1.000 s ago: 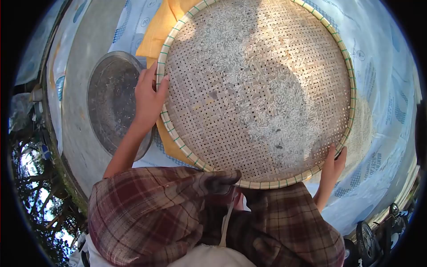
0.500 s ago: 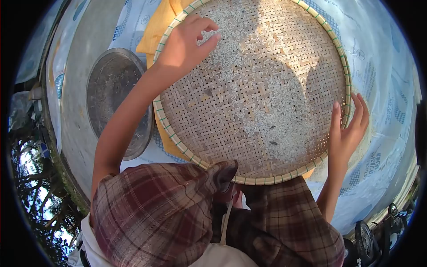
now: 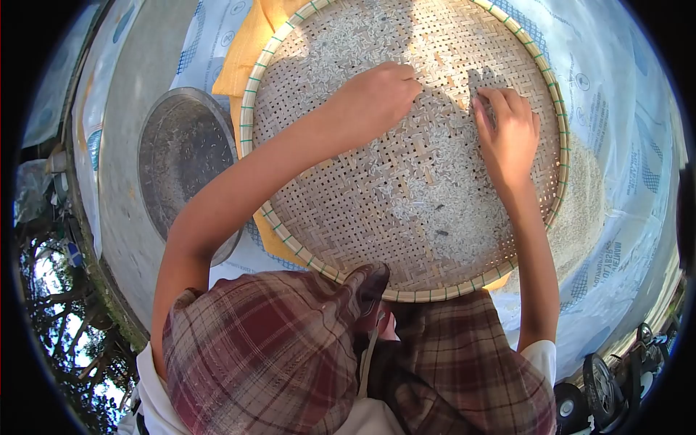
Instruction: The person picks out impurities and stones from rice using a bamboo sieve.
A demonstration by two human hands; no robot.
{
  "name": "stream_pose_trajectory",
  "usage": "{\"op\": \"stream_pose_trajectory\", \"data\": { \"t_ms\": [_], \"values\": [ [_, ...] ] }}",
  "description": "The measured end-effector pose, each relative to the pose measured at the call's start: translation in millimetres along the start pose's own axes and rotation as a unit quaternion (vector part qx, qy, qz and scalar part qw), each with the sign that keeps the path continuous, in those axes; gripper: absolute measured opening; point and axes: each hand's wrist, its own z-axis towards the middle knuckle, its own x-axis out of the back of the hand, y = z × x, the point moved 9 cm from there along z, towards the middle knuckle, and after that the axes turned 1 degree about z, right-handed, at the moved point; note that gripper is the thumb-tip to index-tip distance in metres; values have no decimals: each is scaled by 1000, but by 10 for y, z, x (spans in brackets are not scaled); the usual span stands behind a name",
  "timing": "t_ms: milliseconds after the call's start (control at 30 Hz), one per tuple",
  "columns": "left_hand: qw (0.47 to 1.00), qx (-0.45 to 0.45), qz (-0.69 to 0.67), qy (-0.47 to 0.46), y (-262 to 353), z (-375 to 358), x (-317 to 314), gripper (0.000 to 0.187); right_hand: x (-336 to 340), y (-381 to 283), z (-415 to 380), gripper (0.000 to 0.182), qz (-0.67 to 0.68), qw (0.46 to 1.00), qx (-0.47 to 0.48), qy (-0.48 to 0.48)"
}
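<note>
A round woven bamboo tray (image 3: pixel 319 214), its rim bound with green ties, rests at my knees. Whitish rice grains (image 3: pixel 464 196) are scattered over its weave, thickest at the lower right and upper left. Two small dark bits lie among them. My left hand (image 3: pixel 384 101) is above the middle of the tray, fingers curled in and pressed together; whatever they hold is too small or hidden to see. Over the tray's right side is my right hand (image 3: pixel 510 134), bent at the wrist, with its thumb and fingers apart and nothing visible in it.
A grey metal basin (image 3: pixel 174 156) with a few loose grains stands left of the tray. Yellow cloth (image 3: pixel 235 58) shows beneath the tray's left edge. More grain (image 3: pixel 583 206) is heaped on the printed white sheeting (image 3: pixel 623 145) at right. Wheels (image 3: pixel 598 388) appear at the lower right.
My left hand has moved right and down across the tray, its fingers now closed. My right hand has left the rim and come inward over the tray.
</note>
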Motion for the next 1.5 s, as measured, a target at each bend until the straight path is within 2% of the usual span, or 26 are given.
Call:
{"op": "stream_pose_trajectory", "data": {
  "t_ms": [167, 267, 367, 433, 467, 533, 567, 633, 867, 933, 967, 1033, 1067, 1133, 1167, 1233, 1267, 1333, 1367, 1433, 1467, 1500],
  "values": [
    [1000, 4, 18, -9, 25, -10, 11, 9, -20, -12, -13, 10, 1, 1000, 4, 5],
    [998, -37, 41, 29, 107, -23, 49, 10, -21, 60, -37, 10, 26, 1000, -13, -6],
    [995, -73, 65, 36, 159, -11, 20, 8, -25, 50, -60, 9, 49, 999, 17, 3],
    [997, 43, -60, -2, -47, 29, 8, 8, 17, 13, -64, 9, 61, 997, 28, 47],
    [997, 44, -60, -2, -41, 41, 47, 8, 16, -1, -63, 9, 61, 997, 28, 47],
    [956, 163, -242, -13, -224, 12, 19, 10, -10, -49, -68, 9, 68, 996, 44, 30],
    [956, 164, -244, -13, -224, 13, 11, 10, -14, -42, -73, 9, 68, 996, 43, 29],
    [920, 222, -323, 7, -338, -9, -28, 12, -52, -24, -71, 9, 63, 997, 46, 16],
    [908, 205, -362, 57, -464, -38, -36, 17, -50, -77, 25, 7, 65, 994, 81, -29],
    [864, 243, -440, 32, -515, -69, -61, 21, -78, -210, 11, 13, -9, 983, 179, -46],
    [864, 243, -439, 33, -530, -83, -33, 21, -65, -209, 34, 13, -9, 983, 180, -45],
    [817, 266, -508, 64, -609, -121, 0, 22, -85, -294, 43, 19, -34, 969, 237, -61],
    [817, 266, -507, 65, -623, -113, 6, 22, -86, -291, 57, 19, -34, 969, 237, -60],
    [711, 321, -615, 120, -756, -179, -43, 21, -144, -329, 55, 14, -50, 959, 265, -82],
    [711, 321, -614, 121, -776, -189, -41, 21, -133, -328, 51, 14, -49, 959, 266, -81],
    [592, 336, -714, 162, -834, -253, -89, 17, 9, -231, 99, 10, 27, 980, 190, -50],
    [592, 336, -714, 164, -819, -264, -103, 17, 36, -263, 87, 10, 28, 980, 192, -51],
    [550, 365, -740, 128, -640, -283, -246, 17, 207, -274, 127, 11, 178, 978, 109, -18],
    [549, 365, -741, 129, -557, -284, -275, 17, 241, -373, 120, 11, 178, 978, 109, -19],
    [478, 364, -799, 37, -208, -285, -463, 20, 410, -552, 107, 13, 281, 953, 104, 36],
    [478, 365, -798, 39, -126, -311, -486, 20, 445, -672, 76, 17, 251, 958, 137, 33],
    [421, 346, -837, 39, 12, -316, -511, 22, 459, -740, 45, 17, 253, 957, 139, 32]
  ]
}}
